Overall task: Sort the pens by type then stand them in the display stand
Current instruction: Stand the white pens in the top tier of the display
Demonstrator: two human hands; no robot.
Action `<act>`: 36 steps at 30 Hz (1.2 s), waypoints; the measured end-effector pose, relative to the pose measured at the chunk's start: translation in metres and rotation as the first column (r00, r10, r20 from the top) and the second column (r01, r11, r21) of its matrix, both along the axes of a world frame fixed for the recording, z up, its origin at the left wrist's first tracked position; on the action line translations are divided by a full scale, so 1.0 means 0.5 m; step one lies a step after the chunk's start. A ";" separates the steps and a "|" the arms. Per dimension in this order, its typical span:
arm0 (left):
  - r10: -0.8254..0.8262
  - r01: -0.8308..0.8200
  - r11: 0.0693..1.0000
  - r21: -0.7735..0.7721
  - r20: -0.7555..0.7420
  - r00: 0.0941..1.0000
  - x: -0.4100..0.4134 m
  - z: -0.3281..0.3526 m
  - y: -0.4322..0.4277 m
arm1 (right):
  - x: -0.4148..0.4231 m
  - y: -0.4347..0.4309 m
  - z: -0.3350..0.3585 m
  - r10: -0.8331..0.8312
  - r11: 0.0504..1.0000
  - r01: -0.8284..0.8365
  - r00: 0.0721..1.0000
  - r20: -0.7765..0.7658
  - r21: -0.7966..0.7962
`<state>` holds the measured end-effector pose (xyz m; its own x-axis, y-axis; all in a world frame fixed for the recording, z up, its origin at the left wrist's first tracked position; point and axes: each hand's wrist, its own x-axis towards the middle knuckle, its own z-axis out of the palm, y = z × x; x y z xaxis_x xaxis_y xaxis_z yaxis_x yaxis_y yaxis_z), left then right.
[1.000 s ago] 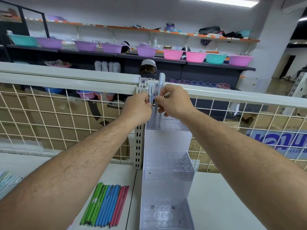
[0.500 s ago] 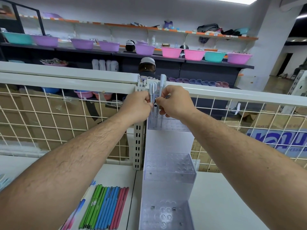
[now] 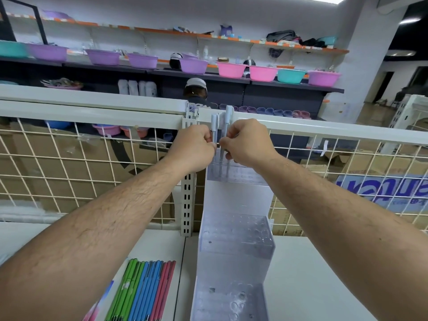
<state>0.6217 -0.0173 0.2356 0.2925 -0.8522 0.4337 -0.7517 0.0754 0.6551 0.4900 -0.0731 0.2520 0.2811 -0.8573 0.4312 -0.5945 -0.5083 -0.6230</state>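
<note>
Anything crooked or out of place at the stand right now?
Only one thing: the right white pen, pinched by the right hand, rides higher than the left white pen in the left hand, so it may not be seated in the display stand.

Hidden barrels, cropped lower edge
The left hand (image 3: 192, 147) and right hand (image 3: 247, 144) cover the middles of the white pens (image 3: 228, 119); the bottom edge cuts off the coloured pens (image 3: 143, 290) and the lowest tier of the display stand (image 3: 234, 232).

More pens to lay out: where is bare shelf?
Bare shelf lies right of the display stand, beside the right forearm. Coloured pens crowd its left; left hand and right hand, gripping white pens, crowd its top tier.
</note>
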 end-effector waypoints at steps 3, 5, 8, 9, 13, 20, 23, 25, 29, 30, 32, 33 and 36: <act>0.012 -0.012 1.000 -0.004 0.014 1.000 -0.004 0.001 0.003 | -0.001 0.006 0.000 0.015 1.000 -0.015 1.000 -0.007 0.006; 0.035 -0.035 0.999 0.000 0.029 0.999 -0.005 0.003 0.007 | -0.003 0.011 -0.001 0.030 1.000 -0.030 1.000 -0.009 0.000; 0.086 -0.087 0.996 0.007 0.086 0.993 -0.004 0.007 0.014 | -0.002 0.019 -0.002 0.051 0.999 -0.051 0.999 -0.011 -0.006; 0.097 -0.098 0.995 0.006 0.098 0.990 -0.004 0.008 0.017 | -0.001 0.021 -0.002 0.056 0.998 -0.056 0.998 -0.018 -0.010; 0.099 -0.100 0.995 0.006 0.087 0.991 -0.005 0.009 0.028 | 0.004 0.024 -0.004 0.051 0.998 -0.052 0.998 -0.028 -0.023; 0.024 -0.024 1.000 0.004 -0.013 1.000 0.001 0.013 0.043 | 0.005 0.023 -0.004 -0.027 0.999 0.026 0.998 -0.062 -0.024; 0.001 0.000 1.000 0.010 -0.063 0.998 0.003 0.013 0.050 | 0.006 0.023 -0.003 -0.043 0.999 0.042 0.995 -0.085 -0.008; -0.012 0.013 1.000 0.013 -0.073 0.997 0.004 0.013 0.053 | 0.009 0.024 -0.003 -0.054 0.999 0.053 0.992 -0.118 -0.007; -0.025 0.026 1.000 0.017 -0.071 0.997 0.007 0.014 0.056 | 0.015 0.024 -0.006 -0.093 0.995 0.089 0.983 -0.156 -0.032; -0.026 0.028 0.999 0.016 -0.069 0.997 0.007 0.013 0.057 | 0.015 0.024 -0.006 -0.102 0.995 0.097 0.981 -0.162 -0.036; -0.028 0.029 0.999 0.014 -0.063 0.998 0.007 0.011 0.056 | 0.018 0.025 -0.004 -0.113 0.993 0.107 0.978 -0.173 -0.044; -0.028 0.029 1.000 0.013 -0.058 0.998 0.007 0.010 0.057 | 0.020 0.026 -0.004 -0.116 0.993 0.109 0.976 -0.182 -0.048; -0.022 0.022 1.000 0.010 -0.042 0.999 0.007 0.009 0.057 | 0.027 0.030 -0.003 -0.124 0.992 0.113 0.970 -0.207 -0.064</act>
